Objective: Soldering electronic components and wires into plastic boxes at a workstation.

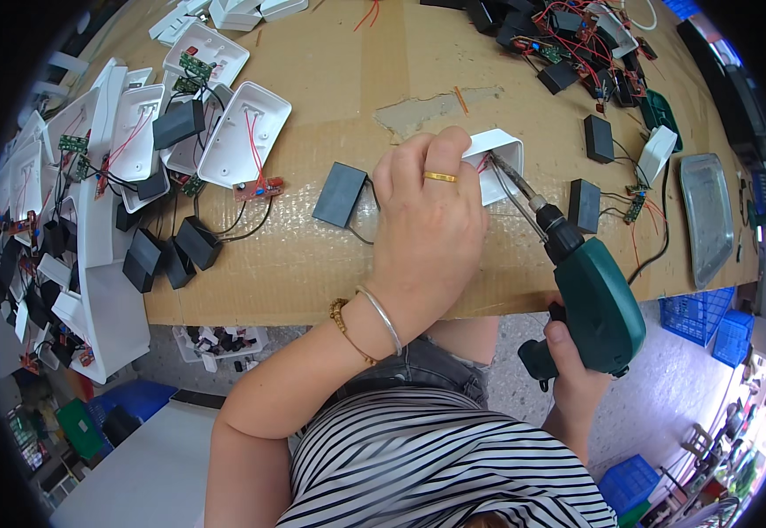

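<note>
My right hand (pixel 577 377) grips a green soldering gun (pixel 601 304), one finger at its trigger. The gun's metal tip and a thin feed tube reach into a white plastic housing (pixel 508 157), touching or nearly touching the inside where red wires show. My left hand (pixel 431 207) is closed on the near left side of this housing, which stands tilted on the cardboard; its fingertips are partly hidden. Just left of that hand lies a black box (pixel 341 194), its cable running under the hand.
White housings (pixel 244 132) with red wires and circuit boards crowd the left. A tangle of black boxes and wires (pixel 568 44) fills the far right. Nearer stand two black boxes (pixel 585 206) with a small board (pixel 636 204). A metal tray (pixel 707 220) lies at the right edge.
</note>
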The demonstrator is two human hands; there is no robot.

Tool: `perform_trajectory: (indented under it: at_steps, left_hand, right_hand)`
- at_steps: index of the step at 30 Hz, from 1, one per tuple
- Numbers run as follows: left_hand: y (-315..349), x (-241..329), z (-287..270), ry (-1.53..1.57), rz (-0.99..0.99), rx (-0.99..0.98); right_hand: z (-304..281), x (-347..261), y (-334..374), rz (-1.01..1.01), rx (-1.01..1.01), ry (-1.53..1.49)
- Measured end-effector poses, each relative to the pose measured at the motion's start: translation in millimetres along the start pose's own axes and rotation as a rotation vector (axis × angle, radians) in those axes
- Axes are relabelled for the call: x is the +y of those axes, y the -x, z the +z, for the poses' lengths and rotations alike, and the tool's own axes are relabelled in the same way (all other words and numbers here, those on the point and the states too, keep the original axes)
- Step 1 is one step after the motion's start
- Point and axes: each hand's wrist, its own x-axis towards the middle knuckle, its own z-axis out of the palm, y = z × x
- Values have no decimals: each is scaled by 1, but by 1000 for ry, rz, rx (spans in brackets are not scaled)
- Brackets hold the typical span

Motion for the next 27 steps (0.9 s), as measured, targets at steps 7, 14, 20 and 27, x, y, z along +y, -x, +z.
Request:
perform_trajectory:
  at_steps: [7, 14, 20, 27]
  left_hand:
    - [0, 0, 0, 3, -7, -21]
    - [0, 0, 0, 3, 7, 3]
    - [0, -1, 1, 7, 12, 9]
    - [0, -1, 0, 2, 4, -1]
  right_hand:
    - [-4, -3, -2, 22, 6, -11]
    - [2, -7, -2, 7, 46, -40]
    - [3, -8, -2, 54, 51, -36]
    - [1, -7, -2, 10, 33, -40]
